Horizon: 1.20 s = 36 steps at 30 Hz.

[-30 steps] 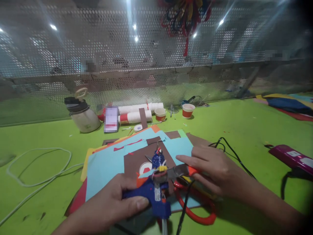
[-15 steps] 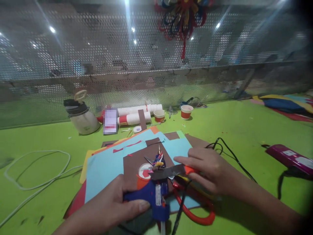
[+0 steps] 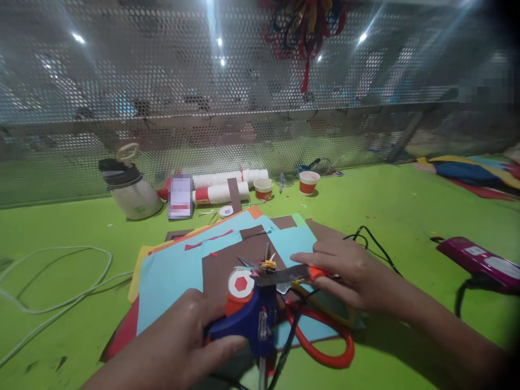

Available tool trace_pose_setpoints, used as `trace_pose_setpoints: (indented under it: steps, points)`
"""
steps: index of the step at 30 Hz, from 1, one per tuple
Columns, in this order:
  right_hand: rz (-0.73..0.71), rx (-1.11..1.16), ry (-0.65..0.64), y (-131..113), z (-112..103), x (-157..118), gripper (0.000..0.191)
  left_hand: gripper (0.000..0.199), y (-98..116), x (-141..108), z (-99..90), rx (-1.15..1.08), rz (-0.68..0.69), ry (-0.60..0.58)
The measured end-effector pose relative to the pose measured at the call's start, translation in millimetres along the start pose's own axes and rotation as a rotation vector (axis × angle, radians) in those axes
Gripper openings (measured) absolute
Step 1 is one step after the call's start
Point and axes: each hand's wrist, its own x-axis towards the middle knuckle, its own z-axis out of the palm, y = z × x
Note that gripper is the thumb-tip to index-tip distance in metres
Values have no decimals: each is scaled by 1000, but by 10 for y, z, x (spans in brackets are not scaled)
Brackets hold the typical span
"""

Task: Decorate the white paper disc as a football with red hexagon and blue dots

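My left hand is closed around a blue hot glue gun, with a clear glue stick protruding from its near end. Colourful paper scraps cluster around its nozzle. In my right hand is a dark flat strip with an orange end; its far part crosses over the glue gun. Whether the strip touches the gun I cannot tell. Beside the gun sits an orange cup with a red hexagon on its white top. Red-handled scissors lie below my right hand, their blades partly hidden.
Blue paper sheets and brown paper are stacked beneath my hands. Behind them are white paper-cup stacks, two small cups, a phone and a kettle-like bottle. Cables loop left and right; a purple power strip lies right.
The glue gun has turned slightly, and the hexagon on the cup's top shows more fully. The dark strip has shifted a little relative to the gun. Both hands keep their hold.
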Motion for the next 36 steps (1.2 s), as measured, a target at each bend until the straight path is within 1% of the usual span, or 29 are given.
trace_pose_setpoints:
  steps: [4, 7, 12, 18, 20, 23, 25, 27, 31, 34, 36]
  points:
    - [-23, 29, -38, -9, -29, 10, 28, 35, 19, -8, -7, -31, -7, -22]
    - [-6, -3, -43, -23, -17, 18, 26, 39, 42, 11, 6, 19, -30, -6]
    - [28, -69, 18, -53, 29, 21, 28, 41, 47, 22, 33, 33, 2, 5]
    - [-5, -146, 80, -56, 48, 8, 29, 41, -1, 13, 28, 58, -26, 7]
    - [-5, -147, 99, -48, 46, 4, 28, 40, 2, 7, 21, 37, 6, 0]
    - [-18, -116, 131, -39, 34, -5, 29, 36, 20, -16, 26, -2, 107, 25]
    - [-23, -126, 166, -41, 16, -22, 29, 32, 45, -35, 39, -23, 144, 41]
    - [-13, -155, 211, -52, -12, -59, 30, 27, 89, -50, 50, -53, 151, 41]
    - [18, -173, 330, -97, -79, -194, 34, 16, 223, -61, 32, -173, 202, 34]
    - [110, -168, 456, -129, -111, -311, 44, 14, 300, -79, 7, -219, 251, 32]
    - [187, -170, 539, -141, -122, -375, 46, 14, 315, -96, 11, -221, 279, 34]
